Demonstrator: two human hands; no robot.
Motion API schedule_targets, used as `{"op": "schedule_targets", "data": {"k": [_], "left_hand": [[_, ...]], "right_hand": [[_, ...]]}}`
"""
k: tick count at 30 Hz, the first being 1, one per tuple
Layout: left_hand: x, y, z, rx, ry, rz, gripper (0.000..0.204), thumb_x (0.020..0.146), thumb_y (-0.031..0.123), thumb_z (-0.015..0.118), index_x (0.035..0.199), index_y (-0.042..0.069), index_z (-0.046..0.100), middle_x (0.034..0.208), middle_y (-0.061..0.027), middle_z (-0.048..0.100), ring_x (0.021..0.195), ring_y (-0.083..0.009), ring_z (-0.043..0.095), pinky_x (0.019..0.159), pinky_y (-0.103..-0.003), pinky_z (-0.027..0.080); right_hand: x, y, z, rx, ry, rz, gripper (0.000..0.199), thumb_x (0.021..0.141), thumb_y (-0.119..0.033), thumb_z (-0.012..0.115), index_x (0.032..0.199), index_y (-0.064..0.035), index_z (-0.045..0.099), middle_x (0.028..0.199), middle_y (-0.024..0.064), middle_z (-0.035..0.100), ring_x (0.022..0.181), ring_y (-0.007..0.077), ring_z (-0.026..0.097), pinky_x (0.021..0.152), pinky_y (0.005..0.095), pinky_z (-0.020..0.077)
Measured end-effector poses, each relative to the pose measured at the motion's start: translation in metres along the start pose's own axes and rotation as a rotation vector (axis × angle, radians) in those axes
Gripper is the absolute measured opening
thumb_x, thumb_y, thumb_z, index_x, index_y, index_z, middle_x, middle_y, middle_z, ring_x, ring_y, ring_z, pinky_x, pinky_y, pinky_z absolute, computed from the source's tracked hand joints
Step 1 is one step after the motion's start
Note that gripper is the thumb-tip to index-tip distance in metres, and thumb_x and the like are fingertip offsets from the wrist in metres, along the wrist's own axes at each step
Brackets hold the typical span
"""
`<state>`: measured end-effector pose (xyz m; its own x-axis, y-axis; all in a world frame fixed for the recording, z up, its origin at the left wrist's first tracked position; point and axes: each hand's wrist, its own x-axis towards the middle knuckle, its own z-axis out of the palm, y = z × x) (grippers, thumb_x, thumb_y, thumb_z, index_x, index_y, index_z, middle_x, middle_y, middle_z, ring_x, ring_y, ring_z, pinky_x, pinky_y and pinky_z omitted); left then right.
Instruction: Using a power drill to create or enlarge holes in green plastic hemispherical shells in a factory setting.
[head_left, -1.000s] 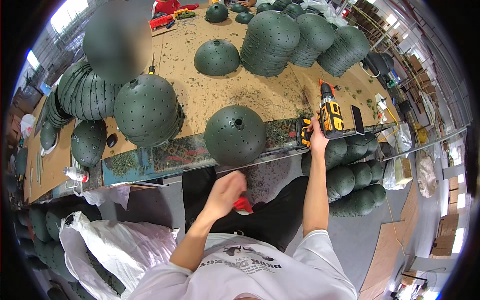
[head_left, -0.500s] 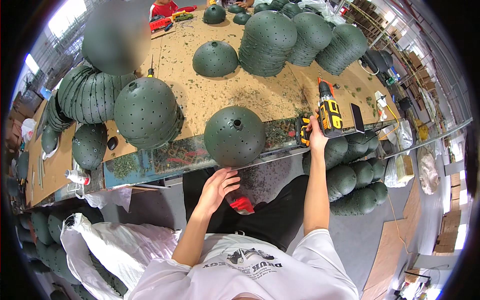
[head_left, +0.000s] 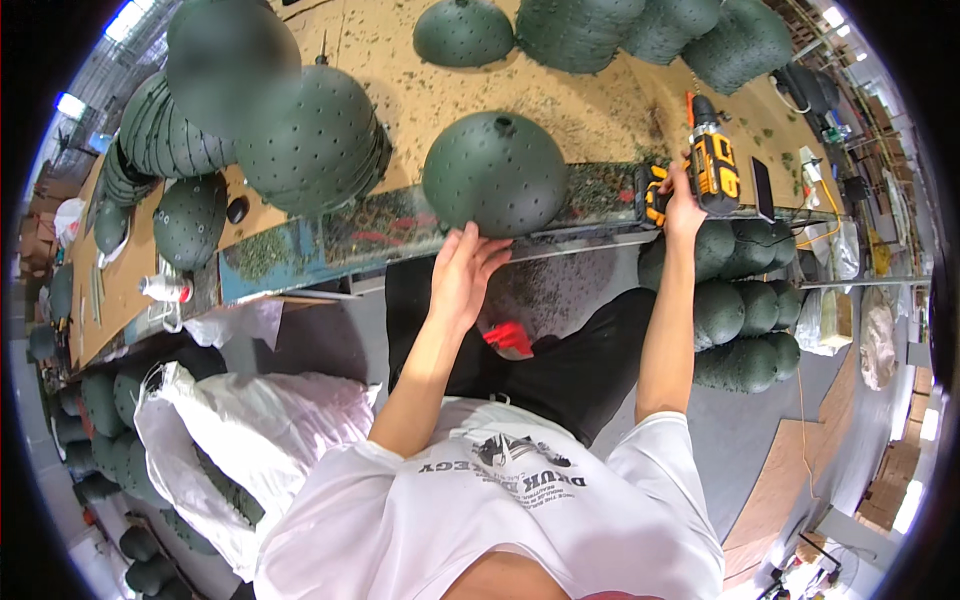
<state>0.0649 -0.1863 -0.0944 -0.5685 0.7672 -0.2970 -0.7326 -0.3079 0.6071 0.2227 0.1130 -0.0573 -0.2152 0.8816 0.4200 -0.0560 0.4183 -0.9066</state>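
Note:
A dark green dome (head_left: 495, 175) with small holes and a raised hole at its top sits rounded side up at the table's front edge. My left hand (head_left: 462, 275) is at its near rim, fingers stretched out and fingertips seeming to touch it. At the right, the fingers of my right hand (head_left: 684, 205) are closed round the handle of a yellow and black cordless drill (head_left: 714, 165). The drill lies on its side on the table, its chuck pointing away from me. My palm hides part of the handle.
Stacked green domes (head_left: 315, 150) stand at the left, more stacks (head_left: 580, 35) at the back. A phone (head_left: 763, 188) lies right of the drill. Green shavings litter the cardboard-covered table (head_left: 400, 100). Domes (head_left: 720, 315) are piled below its right edge; a white sack (head_left: 250, 430) sits at lower left.
The view has tilted, so the table sits higher in the picture. My left hand has come up to the dome's near rim. My right hand stays on the drill.

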Motion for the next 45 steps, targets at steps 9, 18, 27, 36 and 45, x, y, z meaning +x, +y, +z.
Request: {"op": "schedule_targets", "data": {"k": [9,18,27,36,45], "left_hand": [[0.008,0.008,0.012,-0.18,-0.124,0.073,0.024,0.101,0.033,0.056,0.113,0.013,0.057,0.108,-0.0037,0.064,0.101,-0.0188,0.06,0.095,-0.039,0.044],[0.011,0.004,0.02,-0.245,-0.136,0.117,0.027,0.101,0.037,0.055,0.117,0.015,0.056,0.108,-0.0038,0.063,0.101,-0.0192,0.058,0.095,-0.039,0.045],[0.014,0.003,0.017,-0.229,-0.142,0.169,0.031,0.103,0.036,0.05,0.123,0.012,0.052,0.112,-0.0078,0.064,0.106,-0.0225,0.06,0.098,-0.04,0.048],[0.013,0.01,0.002,-0.164,-0.162,0.237,0.03,0.102,0.035,0.051,0.123,0.014,0.053,0.114,-0.0041,0.065,0.103,-0.0191,0.063,0.089,-0.037,0.055],[-0.002,0.012,-0.009,-0.163,-0.338,0.217,0.03,0.103,0.034,0.048,0.124,0.013,0.054,0.117,-0.0054,0.066,0.104,-0.0202,0.066,0.083,-0.036,0.058]], "right_hand": [[-0.004,0.014,-0.003,0.109,-0.008,-0.006,0.029,0.091,-0.002,0.061,0.118,0.0066,0.058,0.063,0.0018,0.053,0.052,0.0102,0.05,0.052,0.0261,0.0441],[-0.003,0.009,-0.006,0.01,-0.019,-0.024,0.028,0.09,-0.001,0.063,0.117,0.0032,0.058,0.072,0.0026,0.058,0.061,0.0118,0.057,0.06,0.0281,0.0496],[-0.028,0.0,-0.032,-0.013,0.022,0.044,0.034,0.086,-0.003,0.074,0.116,-0.0004,0.057,0.102,0.0034,0.063,0.09,0.0115,0.059,0.081,0.027,0.0487],[-0.15,-0.041,-0.043,0.37,0.097,0.457,0.029,0.098,-0.014,0.058,0.12,0.0056,0.056,0.096,0.0154,0.067,0.084,0.0228,0.068,0.078,0.0338,0.0568],[-0.164,-0.062,0.043,0.988,-0.25,0.874,0.035,0.103,-0.031,0.048,0.113,0.0001,0.059,0.109,0.0164,0.066,0.099,0.0283,0.065,0.093,0.0408,0.0506]]}}
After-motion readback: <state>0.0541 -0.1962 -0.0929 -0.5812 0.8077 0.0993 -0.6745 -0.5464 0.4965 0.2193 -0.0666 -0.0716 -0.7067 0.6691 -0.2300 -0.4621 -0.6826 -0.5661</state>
